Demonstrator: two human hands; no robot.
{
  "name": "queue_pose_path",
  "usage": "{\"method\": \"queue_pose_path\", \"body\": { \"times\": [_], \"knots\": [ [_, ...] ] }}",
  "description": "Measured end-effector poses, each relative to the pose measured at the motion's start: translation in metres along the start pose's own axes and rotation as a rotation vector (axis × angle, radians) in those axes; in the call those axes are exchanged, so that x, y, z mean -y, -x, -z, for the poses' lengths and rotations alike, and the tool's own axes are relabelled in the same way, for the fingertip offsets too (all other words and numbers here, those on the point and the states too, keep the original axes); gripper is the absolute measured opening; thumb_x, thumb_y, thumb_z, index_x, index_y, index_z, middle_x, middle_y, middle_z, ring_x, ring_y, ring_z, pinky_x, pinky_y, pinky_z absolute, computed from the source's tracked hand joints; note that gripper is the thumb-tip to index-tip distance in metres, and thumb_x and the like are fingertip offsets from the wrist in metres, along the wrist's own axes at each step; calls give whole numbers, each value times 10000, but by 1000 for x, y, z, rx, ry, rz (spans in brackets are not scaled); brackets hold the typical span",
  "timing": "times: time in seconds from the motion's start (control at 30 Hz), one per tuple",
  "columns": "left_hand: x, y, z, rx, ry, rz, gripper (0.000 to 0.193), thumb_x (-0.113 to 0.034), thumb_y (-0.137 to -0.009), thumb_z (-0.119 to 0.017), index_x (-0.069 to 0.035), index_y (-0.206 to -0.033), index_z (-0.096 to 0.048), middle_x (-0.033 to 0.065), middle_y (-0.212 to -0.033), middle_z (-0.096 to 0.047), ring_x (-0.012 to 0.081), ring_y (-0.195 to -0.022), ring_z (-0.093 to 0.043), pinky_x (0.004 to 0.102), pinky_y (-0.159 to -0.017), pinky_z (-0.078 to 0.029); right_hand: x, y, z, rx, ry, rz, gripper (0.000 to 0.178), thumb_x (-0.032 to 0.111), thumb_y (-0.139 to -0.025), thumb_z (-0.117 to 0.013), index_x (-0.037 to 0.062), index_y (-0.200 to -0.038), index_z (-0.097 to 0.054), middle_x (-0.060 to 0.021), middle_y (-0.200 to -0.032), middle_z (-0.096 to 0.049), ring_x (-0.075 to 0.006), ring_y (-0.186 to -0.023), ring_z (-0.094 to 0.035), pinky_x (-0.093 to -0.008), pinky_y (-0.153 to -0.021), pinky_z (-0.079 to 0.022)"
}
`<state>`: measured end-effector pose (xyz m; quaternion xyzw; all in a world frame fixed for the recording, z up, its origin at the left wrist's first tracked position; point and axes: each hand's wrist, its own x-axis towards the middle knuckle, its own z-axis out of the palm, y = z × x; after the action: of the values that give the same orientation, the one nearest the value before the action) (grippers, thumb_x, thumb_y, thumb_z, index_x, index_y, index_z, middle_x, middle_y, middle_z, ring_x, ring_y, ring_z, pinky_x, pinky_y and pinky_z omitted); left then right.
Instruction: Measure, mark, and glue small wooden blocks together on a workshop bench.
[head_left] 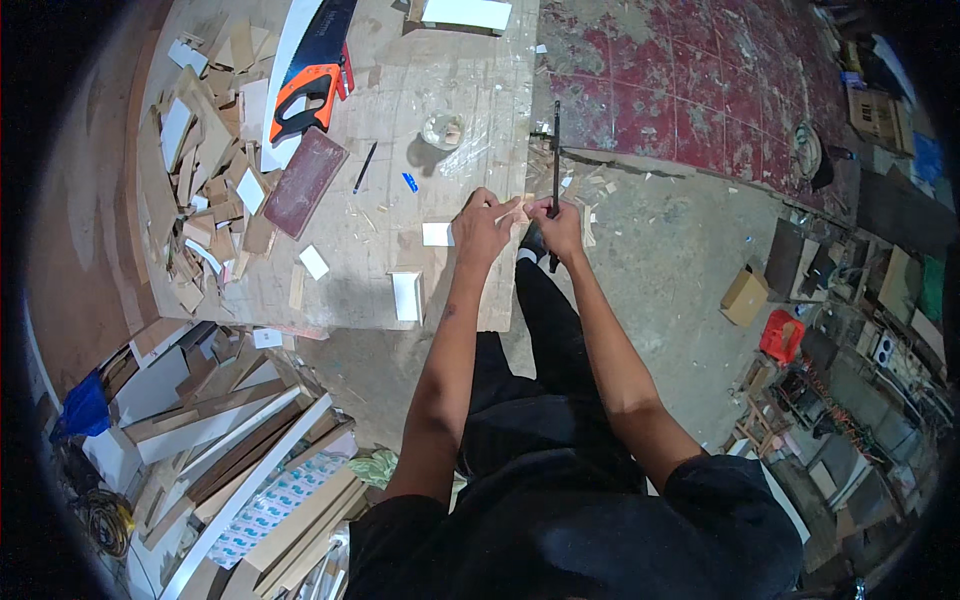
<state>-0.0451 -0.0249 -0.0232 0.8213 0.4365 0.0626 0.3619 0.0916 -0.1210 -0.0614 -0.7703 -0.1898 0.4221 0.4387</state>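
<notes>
Readable text: none | saw blade [322, 40]: marking (too small to read)

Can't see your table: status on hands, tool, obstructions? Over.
Left hand at table edge, hold unclear. Right hand gripping long dark tool. White piece close beside left hand.

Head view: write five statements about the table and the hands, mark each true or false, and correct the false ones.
1. The right hand holds a long, thin dark tool. True.
2. The left hand grips the saw. False: the saw lies apart from both hands.
3. The slim dark pen lies between the maroon block and the small blue piece. True.
4. The big heap of scraps is to the right of the saw. False: it is to the left.
5. The left hand is near the right edge of the table. True.
</notes>
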Motion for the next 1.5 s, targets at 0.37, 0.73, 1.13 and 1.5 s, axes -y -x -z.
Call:
{"method": "queue_pose_path", "body": {
  "times": [0.37,0.73,1.13,1.5],
  "knots": [
    [-4,-3,-1,-19,52,121,256,-246,-734,-781,-302,-982,-752,23,-842,-532,216,-745,-585,354,-654,-478,86,42,-3,34,223,-15,200,63,-925,-450,-65,-1056,-532,-202,-633,-630,-292,-567,-666,-402,-546,-509],
    [-2,2,1,-78,43,171,138,-262,-739,-773,-281,-875,-762,24,-808,-529,231,-718,-584,379,-625,-471,80,35,-15,234,302,-121,275,45,-783,-495,-106,-1000,-567,-354,-827,-615,-434,-818,-661,-480,-739,-504],
    [-17,-9,-4,-2,-8,309,105,-323,-765,-757,-235,-821,-752,42,-902,-579,246,-875,-622,388,-723,-512,75,29,-6,207,585,172,245,43,-775,-499,-83,-959,-599,-332,-818,-610,-451,-828,-638,-473,-700,-503],
    [-5,-7,-5,-53,8,302,154,-277,-696,-802,-274,-847,-769,50,-818,-575,244,-813,-613,370,-687,-499,73,37,1,352,527,-20,180,25,-773,-491,-74,-885,-592,-333,-833,-606,-476,-856,-614,-494,-728,-477]
  ]
}}
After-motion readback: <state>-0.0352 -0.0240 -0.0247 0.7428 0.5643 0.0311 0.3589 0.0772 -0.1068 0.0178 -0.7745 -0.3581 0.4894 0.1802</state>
